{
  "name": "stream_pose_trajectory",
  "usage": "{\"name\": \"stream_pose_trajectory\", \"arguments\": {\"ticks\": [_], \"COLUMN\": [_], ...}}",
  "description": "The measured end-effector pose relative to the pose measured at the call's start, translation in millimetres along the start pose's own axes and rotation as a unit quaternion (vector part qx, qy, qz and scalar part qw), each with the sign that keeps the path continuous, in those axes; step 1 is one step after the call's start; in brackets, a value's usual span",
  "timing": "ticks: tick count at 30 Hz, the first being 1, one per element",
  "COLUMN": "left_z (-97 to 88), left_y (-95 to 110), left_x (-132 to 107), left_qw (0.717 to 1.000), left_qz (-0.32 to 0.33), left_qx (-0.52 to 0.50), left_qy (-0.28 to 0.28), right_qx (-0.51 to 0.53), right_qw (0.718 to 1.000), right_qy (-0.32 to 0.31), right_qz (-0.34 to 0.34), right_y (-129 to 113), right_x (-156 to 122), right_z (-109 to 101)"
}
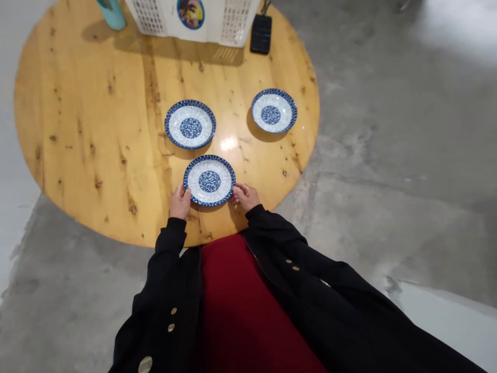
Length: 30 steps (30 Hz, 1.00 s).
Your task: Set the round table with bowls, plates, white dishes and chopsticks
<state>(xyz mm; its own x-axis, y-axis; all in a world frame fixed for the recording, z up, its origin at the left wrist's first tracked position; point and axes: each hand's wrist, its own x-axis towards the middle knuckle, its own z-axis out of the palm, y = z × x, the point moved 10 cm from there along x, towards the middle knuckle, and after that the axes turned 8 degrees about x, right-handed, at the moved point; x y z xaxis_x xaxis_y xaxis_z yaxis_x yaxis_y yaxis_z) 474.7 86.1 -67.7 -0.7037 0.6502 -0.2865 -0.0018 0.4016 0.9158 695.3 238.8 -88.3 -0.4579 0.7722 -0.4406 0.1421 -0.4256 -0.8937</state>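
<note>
Head camera is looking straight down on the action, with the left hand pressing up against one side of the rim of a blue-and-white porcelain plate and the right hand touching the opposite side. The grip is spanning just a plate's width, though I can't tell whether those fingers are actually clamping it. The plate is sitting right between the hands, near the edge of a round knotty-pine table. Just ahead of the left hand, a matching second plate is lying on the wood, while a third plate is sitting further ahead to the right. Well beyond the grip, a white plastic basket is standing between a teal tumbler and a black rectangular object.
</note>
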Motion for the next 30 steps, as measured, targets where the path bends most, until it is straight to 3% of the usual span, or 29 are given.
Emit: {"name": "stream_pose_trajectory", "arguments": {"ticks": [4, 10, 16, 20, 24, 27, 30], "left_z": [-19.7, -62.2, -93.6, -120.1, -139.7, -140.9, -126.5], "left_y": [-19, -24, -41, -56, -69, -75, -79], "left_x": [-9, -9, -19, -48, -93, -125, -150], "left_qw": [0.995, 0.995, 0.994, 0.986, 0.971, 0.965, 0.966], "left_qz": [-0.095, -0.073, -0.071, -0.098, -0.137, -0.147, -0.158], "left_qx": [-0.003, -0.006, -0.001, -0.019, -0.042, -0.035, -0.018], "left_qy": [0.022, 0.061, 0.082, 0.133, 0.191, 0.215, 0.205], "right_qx": [0.021, -0.002, -0.034, -0.027, -0.018, -0.018, -0.011], "right_qw": [0.998, 0.991, 0.99, 0.992, 0.995, 0.997, 0.997], "right_qy": [0.06, 0.133, 0.134, 0.109, 0.062, 0.038, 0.034], "right_qz": [0.013, 0.002, 0.04, 0.057, 0.07, 0.065, 0.069], "right_y": [6, 18, 46, 55, 59, 64, 75], "right_x": [-25, -87, -123, -123, -118, -121, -132], "right_z": [-25, -57, -52, -43, -32, -33, -46]}}
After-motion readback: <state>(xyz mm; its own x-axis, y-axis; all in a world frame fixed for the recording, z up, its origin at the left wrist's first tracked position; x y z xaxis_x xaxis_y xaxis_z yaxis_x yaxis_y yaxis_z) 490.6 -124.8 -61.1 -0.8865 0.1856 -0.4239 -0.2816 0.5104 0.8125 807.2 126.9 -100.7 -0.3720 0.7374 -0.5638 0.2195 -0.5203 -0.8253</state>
